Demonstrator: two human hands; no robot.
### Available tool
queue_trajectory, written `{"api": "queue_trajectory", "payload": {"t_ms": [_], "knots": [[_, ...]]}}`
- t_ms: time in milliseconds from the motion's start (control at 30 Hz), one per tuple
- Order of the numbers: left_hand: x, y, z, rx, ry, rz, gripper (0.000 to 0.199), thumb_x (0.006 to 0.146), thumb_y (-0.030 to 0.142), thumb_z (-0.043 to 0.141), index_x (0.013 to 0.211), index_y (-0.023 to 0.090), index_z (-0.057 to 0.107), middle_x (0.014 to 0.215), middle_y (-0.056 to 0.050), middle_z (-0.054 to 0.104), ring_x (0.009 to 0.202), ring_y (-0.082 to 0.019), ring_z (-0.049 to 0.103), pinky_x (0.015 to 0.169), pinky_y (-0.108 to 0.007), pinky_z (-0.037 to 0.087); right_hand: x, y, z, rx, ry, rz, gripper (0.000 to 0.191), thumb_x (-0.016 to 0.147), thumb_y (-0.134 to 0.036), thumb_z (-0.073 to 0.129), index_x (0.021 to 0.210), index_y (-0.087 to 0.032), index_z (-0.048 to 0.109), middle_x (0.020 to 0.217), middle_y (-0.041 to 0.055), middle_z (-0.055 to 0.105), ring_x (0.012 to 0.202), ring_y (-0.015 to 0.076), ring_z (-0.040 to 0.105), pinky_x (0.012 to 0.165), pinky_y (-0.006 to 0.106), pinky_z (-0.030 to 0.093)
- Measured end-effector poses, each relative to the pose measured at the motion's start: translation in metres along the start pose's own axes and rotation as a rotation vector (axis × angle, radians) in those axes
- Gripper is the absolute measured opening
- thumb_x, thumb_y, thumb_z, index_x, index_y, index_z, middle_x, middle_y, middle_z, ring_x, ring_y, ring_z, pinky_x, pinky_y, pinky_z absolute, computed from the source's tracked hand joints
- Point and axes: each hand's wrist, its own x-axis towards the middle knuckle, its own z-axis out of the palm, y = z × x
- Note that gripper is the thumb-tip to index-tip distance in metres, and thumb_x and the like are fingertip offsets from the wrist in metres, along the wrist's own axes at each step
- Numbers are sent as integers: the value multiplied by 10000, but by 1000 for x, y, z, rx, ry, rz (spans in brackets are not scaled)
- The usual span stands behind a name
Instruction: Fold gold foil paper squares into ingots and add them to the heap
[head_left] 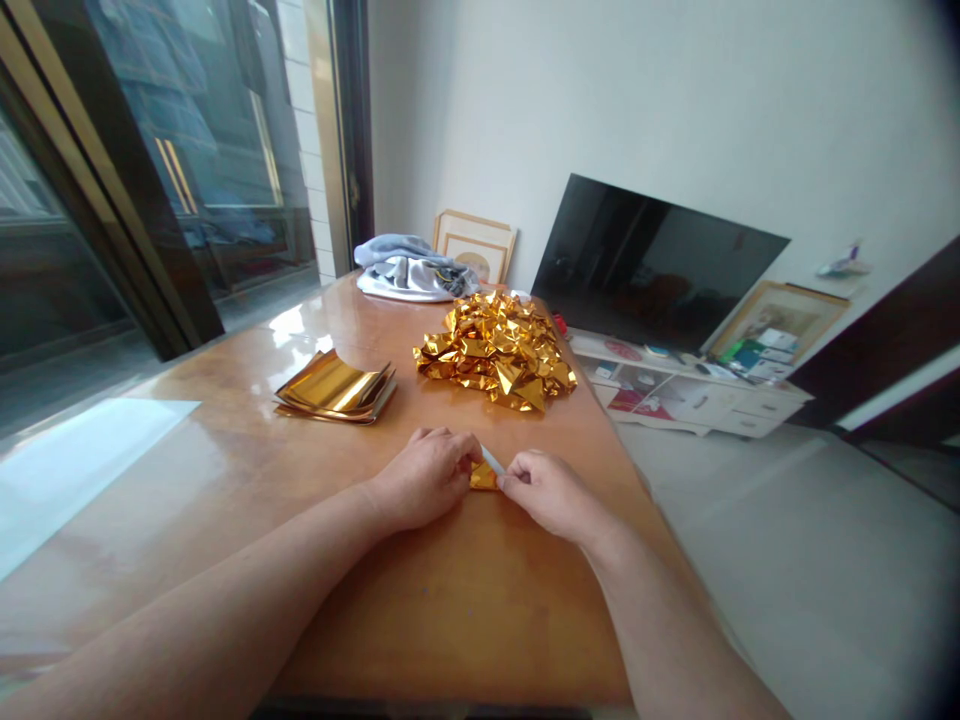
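Near the middle of the wooden table, a small gold foil piece with a whitish edge lies between my two hands. My left hand is closed on its left side, fingers bent over it. On its right side my right hand pinches the corner. Beyond them rises a heap of folded gold foil pieces. To the left of the heap sits a stack of flat gold foil sheets, slightly curled.
Folded cloths lie at the table's far end, by a leaning picture frame. A pale sheet covers part of the left side. A television and a low white cabinet stand beyond the table's right edge.
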Motion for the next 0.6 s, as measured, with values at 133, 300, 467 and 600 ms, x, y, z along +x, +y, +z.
{"api": "queue_trajectory", "payload": {"t_ms": [133,300,467,600], "knots": [[0,0,-3,-15,-22,-8,160,826,175,561,950,244,636,866,8,701,870,-208,605,835,-343,388,0,0,1,-11,4,15,297,898,-364,557,661,-185,566,655,-7,608,591,110,488,528,244,230],[-2,1,-6,-4,-50,30,188,862,228,579,1015,289,672,928,13,712,962,-225,584,871,-370,343,-1,-2,2,-21,19,24,287,897,-358,561,670,-184,581,657,-9,632,580,104,488,520,251,211],[-5,1,-8,40,-59,116,247,927,231,526,1058,348,699,1004,12,691,971,-209,573,854,-375,307,0,-3,3,-40,34,32,262,885,-338,572,676,-183,596,664,-6,646,575,102,490,517,255,200],[-6,0,-8,67,-84,144,248,948,266,521,1052,374,718,989,-5,666,984,-215,566,840,-373,296,1,-4,4,-31,30,36,254,868,-316,578,650,-186,595,644,-3,638,587,109,511,524,250,221]]}}
